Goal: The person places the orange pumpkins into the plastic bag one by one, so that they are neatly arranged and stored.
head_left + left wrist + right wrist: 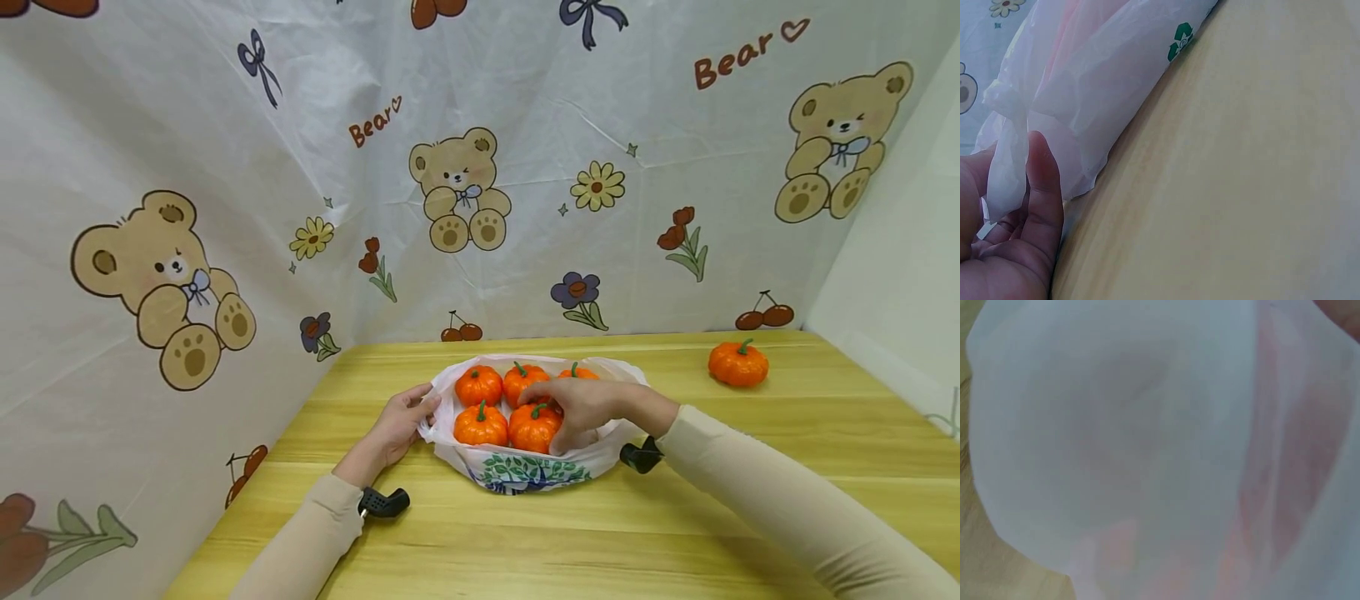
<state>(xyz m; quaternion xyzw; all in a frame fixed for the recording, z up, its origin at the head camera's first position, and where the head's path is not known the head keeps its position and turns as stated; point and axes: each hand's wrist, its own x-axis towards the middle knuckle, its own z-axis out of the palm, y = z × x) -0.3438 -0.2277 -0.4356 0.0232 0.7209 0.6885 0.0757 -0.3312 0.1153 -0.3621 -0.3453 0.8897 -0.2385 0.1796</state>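
A white plastic bag (pixel 465 458) with a green tree print lies open on the table, several small orange toy pumpkins (pixel 481 425) with green stems inside it. At its left rim my left hand (pixel 401 422) pinches the plastic; the left wrist view shows a fold of the bag (pixel 1009 169) between thumb and fingers. My right hand (pixel 588 408) reaches into the bag and grips the front toy pumpkin (pixel 534 428), fingers behind it and thumb at its right side. It partly covers the pumpkin at the back right. Bag plastic (pixel 1147 425) fills most of the right wrist view.
Another toy pumpkin (pixel 738 364) sits alone at the back right of the wooden table (pixel 480 542). A cloth printed with bears (pixel 525 292) hangs behind and to the left; a white wall (pixel 900 308) stands on the right.
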